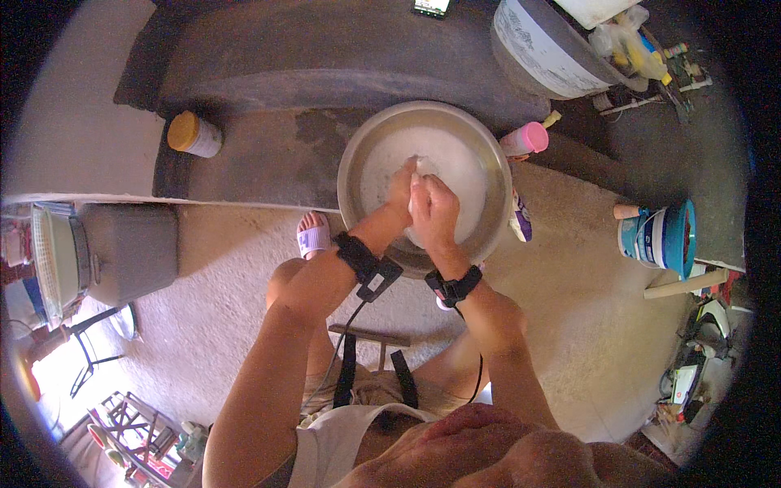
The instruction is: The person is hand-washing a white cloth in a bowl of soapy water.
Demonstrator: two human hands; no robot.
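A wide metal basin (358, 154) full of white soapy water stands on the ground in front of me. Both hands are inside it, pressed together over a small white piece of cloth (423, 167). My left hand (401, 189) grips the cloth from the left. From the right, my right hand (434, 210) closes over it. Each wrist carries a black strap with a cable. My knees sit on either side below the basin, and one foot in a pale slipper (312, 236) shows at its left.
A yellow-lidded jar (194, 134) stands on the dark wet step at left. A pink-capped bottle (525, 139) and a large grey tub (545, 49) are behind the basin. A blue-and-white bucket (659, 237) stands at right, a grey box (130, 248) at left.
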